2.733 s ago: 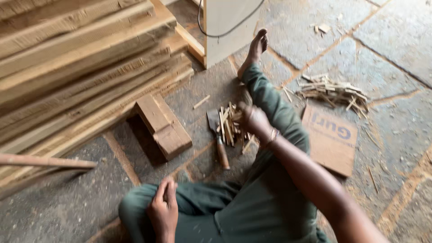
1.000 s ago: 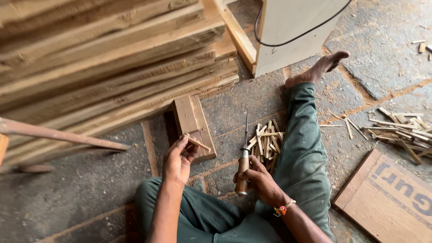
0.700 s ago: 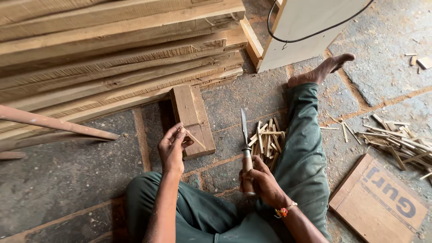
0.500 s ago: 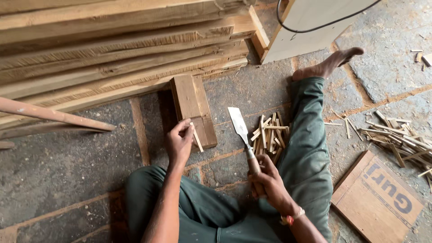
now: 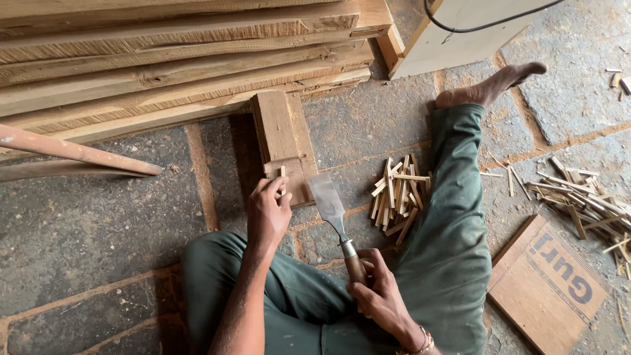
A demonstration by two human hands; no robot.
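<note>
Brought closer since half a second ago, the broad chisel (image 5: 327, 197) in the closed right hand (image 5: 378, 292) now angles toward the small wooden peg (image 5: 282, 176) pinched upright by the left hand (image 5: 268, 212) on the wooden block (image 5: 284, 146), so shaving it seems underway, needing a careful downward paring stroke.

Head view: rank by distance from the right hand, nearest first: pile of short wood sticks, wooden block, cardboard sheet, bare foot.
From the right hand, which grips the chisel:
1. Pile of short wood sticks, just above it, beside the outstretched leg.
2. Wooden block, up and to the left.
3. Cardboard sheet, far right; close to the block's distance, hard to call.
4. Bare foot, top right, farthest.
</note>
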